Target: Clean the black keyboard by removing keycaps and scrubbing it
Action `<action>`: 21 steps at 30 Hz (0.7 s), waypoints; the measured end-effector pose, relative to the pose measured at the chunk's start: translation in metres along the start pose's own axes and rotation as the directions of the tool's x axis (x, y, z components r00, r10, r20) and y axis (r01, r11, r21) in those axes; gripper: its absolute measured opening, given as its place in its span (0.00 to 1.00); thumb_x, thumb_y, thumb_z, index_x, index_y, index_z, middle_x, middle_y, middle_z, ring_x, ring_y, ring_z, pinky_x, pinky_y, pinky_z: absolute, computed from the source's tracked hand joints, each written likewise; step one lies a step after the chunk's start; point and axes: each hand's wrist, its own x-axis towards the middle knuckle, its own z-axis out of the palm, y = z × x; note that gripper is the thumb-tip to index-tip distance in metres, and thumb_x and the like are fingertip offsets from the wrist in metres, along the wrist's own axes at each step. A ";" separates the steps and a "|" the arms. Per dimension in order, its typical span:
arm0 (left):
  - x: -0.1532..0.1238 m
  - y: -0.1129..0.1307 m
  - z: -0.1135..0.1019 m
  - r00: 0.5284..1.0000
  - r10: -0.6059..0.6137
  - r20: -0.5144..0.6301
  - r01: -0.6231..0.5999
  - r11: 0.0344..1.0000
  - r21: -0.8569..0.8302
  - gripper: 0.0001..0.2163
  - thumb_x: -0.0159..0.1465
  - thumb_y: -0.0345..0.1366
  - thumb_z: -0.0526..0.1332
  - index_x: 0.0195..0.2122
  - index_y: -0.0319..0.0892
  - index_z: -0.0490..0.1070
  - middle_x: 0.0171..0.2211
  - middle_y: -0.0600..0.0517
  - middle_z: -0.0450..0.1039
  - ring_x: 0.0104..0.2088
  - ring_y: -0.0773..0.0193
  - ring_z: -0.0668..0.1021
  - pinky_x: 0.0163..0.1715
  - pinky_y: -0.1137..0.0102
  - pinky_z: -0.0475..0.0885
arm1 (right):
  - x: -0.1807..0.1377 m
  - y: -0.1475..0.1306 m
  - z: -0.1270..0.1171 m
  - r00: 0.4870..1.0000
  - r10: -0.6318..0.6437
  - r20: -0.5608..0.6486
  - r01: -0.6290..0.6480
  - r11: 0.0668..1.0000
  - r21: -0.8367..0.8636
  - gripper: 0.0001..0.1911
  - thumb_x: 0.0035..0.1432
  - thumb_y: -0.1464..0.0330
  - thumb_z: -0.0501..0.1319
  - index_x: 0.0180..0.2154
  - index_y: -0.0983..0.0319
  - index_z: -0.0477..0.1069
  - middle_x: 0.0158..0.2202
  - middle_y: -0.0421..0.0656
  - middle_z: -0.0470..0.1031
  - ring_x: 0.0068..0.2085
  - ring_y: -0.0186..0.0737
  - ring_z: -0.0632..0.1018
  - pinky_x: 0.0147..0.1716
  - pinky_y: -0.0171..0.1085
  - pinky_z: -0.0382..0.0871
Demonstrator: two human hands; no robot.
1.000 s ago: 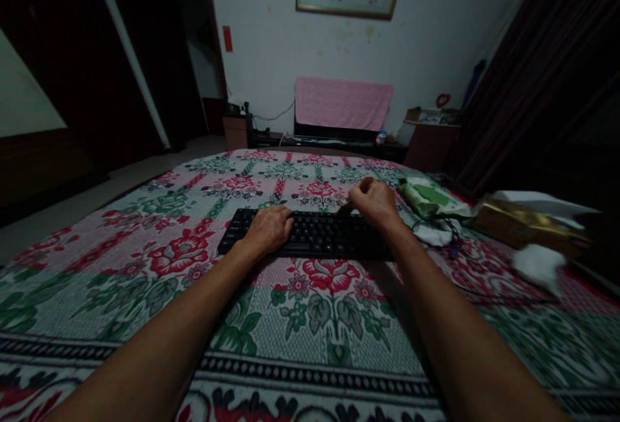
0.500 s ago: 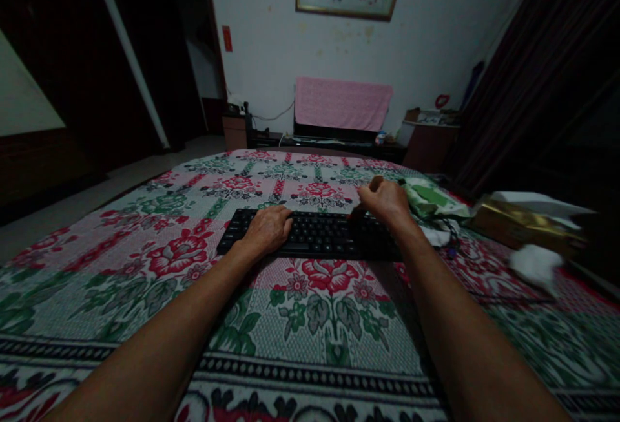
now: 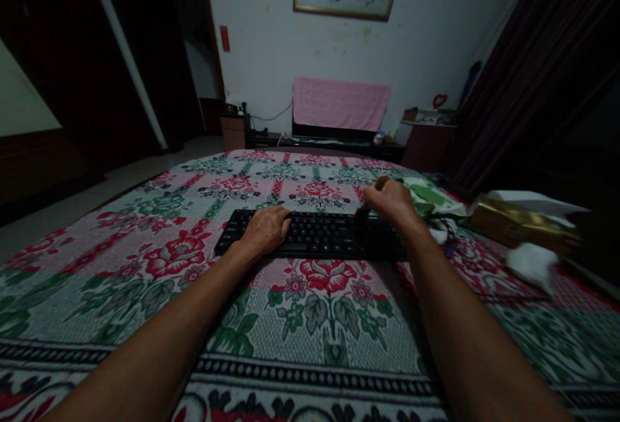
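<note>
A black keyboard lies lengthwise across a flowered cloth. My left hand rests flat on its left part, fingers stretched over the keys toward the far edge. Above the right part, my right hand is closed in a pinch around a small brown tool that looks like a brush. The lower end of the tool is at the keys near the far edge; its top pokes out above my fingers. My right hand and wrist hide some of the keyboard's right end.
Right of the keyboard lie a green and white packet, dark cables, a gold box with white paper on top, and a crumpled white tissue. The flowered cloth covers the table. Beyond it hangs a pink towel.
My right hand has shifted slightly to the right along the keyboard, with the brown tool still pinched in it. My left hand stays in the same place on the keys.
</note>
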 end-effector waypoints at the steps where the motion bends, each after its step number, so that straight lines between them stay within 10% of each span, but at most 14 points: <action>1: 0.000 0.000 0.000 1.000 0.001 0.000 -0.001 1.000 0.001 0.15 0.64 0.37 0.47 0.44 0.40 0.70 0.43 0.46 0.72 0.46 0.59 0.72 0.49 0.65 0.66 | 0.001 0.004 -0.002 1.000 0.010 -0.012 -0.010 1.000 -0.027 0.13 0.47 0.63 0.54 0.29 0.63 0.73 0.27 0.50 0.75 0.33 0.47 0.76 0.32 0.38 0.64; 21: 0.000 0.000 0.002 1.000 0.000 -0.016 0.000 1.000 0.004 0.15 0.64 0.37 0.48 0.45 0.40 0.70 0.43 0.46 0.72 0.47 0.60 0.72 0.50 0.66 0.65 | -0.006 -0.004 -0.003 0.998 -0.009 -0.055 0.016 0.993 0.119 0.13 0.49 0.65 0.52 0.29 0.62 0.73 0.28 0.46 0.76 0.33 0.42 0.75 0.33 0.35 0.64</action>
